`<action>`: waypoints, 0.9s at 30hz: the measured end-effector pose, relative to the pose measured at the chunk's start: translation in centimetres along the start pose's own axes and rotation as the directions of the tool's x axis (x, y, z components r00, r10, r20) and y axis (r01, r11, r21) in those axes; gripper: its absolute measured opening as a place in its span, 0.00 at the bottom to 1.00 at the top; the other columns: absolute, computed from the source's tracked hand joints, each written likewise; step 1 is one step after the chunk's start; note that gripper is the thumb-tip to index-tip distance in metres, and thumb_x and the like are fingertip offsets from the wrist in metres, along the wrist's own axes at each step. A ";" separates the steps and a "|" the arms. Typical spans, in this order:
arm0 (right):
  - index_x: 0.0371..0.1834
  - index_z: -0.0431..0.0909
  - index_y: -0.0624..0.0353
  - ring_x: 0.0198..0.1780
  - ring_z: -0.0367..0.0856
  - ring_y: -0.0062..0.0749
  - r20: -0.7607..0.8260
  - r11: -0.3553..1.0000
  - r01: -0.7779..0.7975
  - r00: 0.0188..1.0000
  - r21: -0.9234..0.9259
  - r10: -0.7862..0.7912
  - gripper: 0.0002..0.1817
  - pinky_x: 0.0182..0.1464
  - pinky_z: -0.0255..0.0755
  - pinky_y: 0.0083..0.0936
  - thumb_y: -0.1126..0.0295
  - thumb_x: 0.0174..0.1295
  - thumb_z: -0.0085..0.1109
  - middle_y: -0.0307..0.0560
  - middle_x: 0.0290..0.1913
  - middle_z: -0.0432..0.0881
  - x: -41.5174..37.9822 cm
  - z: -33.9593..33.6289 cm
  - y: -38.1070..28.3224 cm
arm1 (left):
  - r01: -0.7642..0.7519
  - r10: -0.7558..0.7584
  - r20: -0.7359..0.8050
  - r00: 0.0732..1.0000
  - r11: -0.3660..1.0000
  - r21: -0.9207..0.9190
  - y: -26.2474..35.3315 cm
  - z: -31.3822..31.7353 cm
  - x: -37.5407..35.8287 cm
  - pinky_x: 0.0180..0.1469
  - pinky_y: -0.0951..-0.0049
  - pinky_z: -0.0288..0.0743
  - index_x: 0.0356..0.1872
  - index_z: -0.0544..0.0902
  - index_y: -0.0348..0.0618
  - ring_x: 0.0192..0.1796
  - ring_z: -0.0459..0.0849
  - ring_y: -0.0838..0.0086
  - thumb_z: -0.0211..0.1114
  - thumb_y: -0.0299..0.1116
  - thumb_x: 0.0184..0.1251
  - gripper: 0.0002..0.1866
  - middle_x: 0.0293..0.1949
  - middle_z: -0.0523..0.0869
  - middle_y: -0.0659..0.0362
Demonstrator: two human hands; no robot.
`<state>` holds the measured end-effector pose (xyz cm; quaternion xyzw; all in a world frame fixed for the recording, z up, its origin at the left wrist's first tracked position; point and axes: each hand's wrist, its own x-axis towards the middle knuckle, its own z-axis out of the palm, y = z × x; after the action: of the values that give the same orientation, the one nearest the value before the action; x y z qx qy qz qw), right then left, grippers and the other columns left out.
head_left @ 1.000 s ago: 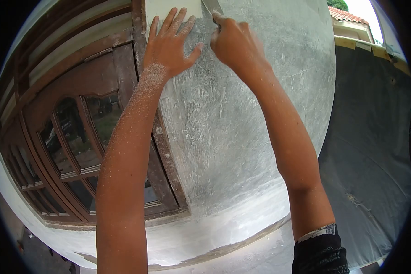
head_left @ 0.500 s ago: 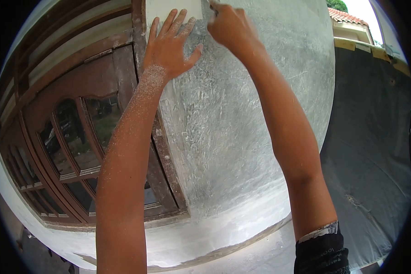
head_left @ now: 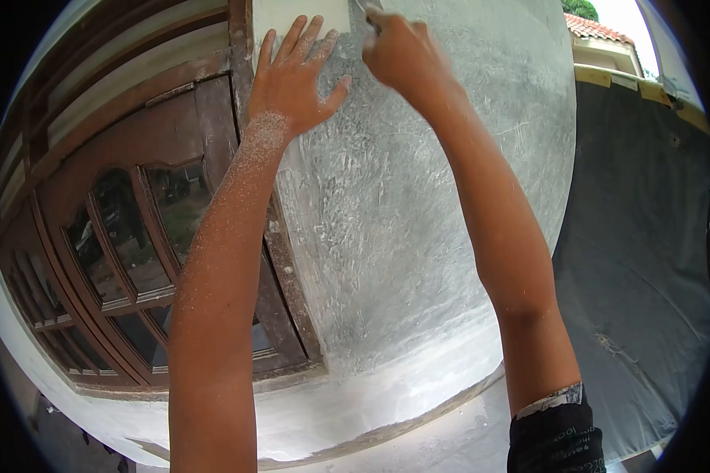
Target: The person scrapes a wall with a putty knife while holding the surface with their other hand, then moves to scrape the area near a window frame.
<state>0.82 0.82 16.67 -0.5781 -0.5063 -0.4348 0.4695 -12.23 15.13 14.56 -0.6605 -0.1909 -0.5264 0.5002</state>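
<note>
Both hands are raised high against a grey, scratched plaster wall [head_left: 418, 197]. The left hand [head_left: 292, 79] lies flat on the wall with its fingers spread wide, holding nothing, its fingertips reaching a smooth pale patch [head_left: 300, 12] at the top edge of the view; the hand and forearm are dusted with fine white powder. Just beside it, the right hand [head_left: 402, 51] is closed around a scraper [head_left: 368, 8], whose metal blade shows only as a short sliver above the knuckles, pressed against the wall next to the pale patch. This hand is slightly blurred. Left of the wall, touching its edge, stands a dark brown wooden window frame [head_left: 213, 110] with arched glass panes [head_left: 126, 229]. A whitish ledge [head_left: 386, 386] runs along the foot of the wall. To the right hangs a dark tarpaulin [head_left: 647, 236], and a tiled roof [head_left: 599, 27] shows above it.
</note>
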 end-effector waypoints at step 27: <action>0.68 0.82 0.52 0.44 0.91 0.59 -0.068 0.999 -0.015 0.998 -0.051 0.012 0.24 0.49 0.84 0.48 0.66 0.70 0.54 0.68 0.45 0.89 -2.0 0.7 0.2 | 0.020 -0.020 0.024 1.000 0.999 0.026 0.3 -0.4 0.2 0.87 0.50 0.38 0.81 0.66 0.61 0.86 0.52 0.69 0.57 0.59 0.74 0.37 0.84 0.60 0.61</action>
<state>0.87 1.17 14.60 -0.5785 -0.4747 -0.4639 0.4742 -12.11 14.56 14.61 -0.6584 -0.2102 -0.5210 0.5010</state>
